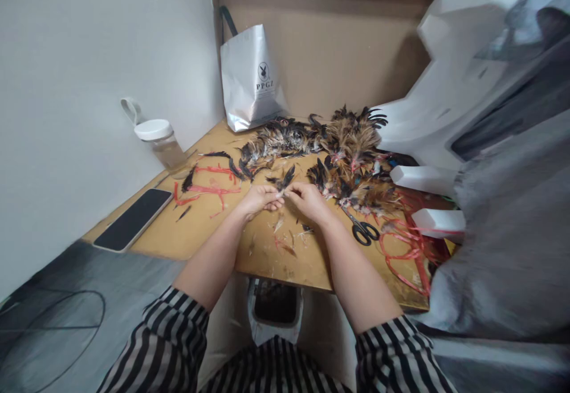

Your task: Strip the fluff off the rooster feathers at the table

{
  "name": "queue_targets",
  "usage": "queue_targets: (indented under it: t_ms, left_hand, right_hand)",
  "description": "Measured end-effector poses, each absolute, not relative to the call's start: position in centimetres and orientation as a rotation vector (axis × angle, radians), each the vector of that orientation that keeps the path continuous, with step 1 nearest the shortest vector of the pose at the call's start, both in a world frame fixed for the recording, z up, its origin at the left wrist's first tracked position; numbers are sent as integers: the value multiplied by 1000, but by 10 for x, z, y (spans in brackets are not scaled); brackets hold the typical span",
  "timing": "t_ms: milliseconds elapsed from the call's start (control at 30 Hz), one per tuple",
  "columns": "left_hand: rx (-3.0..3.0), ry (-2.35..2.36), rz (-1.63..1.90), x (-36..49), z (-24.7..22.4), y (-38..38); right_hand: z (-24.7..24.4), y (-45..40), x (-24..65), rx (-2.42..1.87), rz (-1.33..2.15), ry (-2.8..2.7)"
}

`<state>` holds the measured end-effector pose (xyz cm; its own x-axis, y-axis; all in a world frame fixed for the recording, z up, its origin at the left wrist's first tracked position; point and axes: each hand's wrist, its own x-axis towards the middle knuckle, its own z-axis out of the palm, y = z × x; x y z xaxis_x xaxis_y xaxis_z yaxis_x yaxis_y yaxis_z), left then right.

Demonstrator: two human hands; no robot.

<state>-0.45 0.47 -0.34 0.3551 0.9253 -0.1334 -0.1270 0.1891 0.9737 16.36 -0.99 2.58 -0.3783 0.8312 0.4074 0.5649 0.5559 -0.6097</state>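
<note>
My left hand (263, 199) and my right hand (306, 200) meet above the middle of the wooden table (205, 234). Both are closed in a pinch on the base of a small bunch of dark and brown feathers (285, 178), whose tips point away from me. Behind them lies a long heap of brown and black feathers (285, 139). More feather bundles (356, 138) lie at the back right, and another cluster (363, 190) is just right of my right hand. Black-handled scissors (361, 227) rest below that cluster.
A phone (133, 219) and a lidded jar (164, 145) are at the left, near red plastic strips (214, 190). A silver bag (250, 81) leans at the back. Red ribbon (403, 256) lies front right, beside white foam pieces (439, 222). A bin (276, 310) stands below the front edge.
</note>
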Motion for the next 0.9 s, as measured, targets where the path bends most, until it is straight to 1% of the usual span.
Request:
queue_targets:
  t_ms: [167,400,533,667,767,900]
  left_hand:
    - [1106,896,955,-5,-4,6]
    - [884,869,1176,-6,1,9]
    - [816,846,1234,-5,1,9]
    - [888,828,1178,-2,-3,8]
    - [968,810,1132,0,-6,7]
    - [1035,818,1092,2,-5,5]
  right_hand:
    - [17,-4,161,-1124,621,-1858]
    - [9,7,162,-1150,941,-1263]
    - [9,2,154,-1153,1123,-1227]
    - [8,-5,140,-1094,1245,-1183]
    - [6,-5,136,-1040,1264,-1141]
    - [2,-2,137,-1027,1195,-1131]
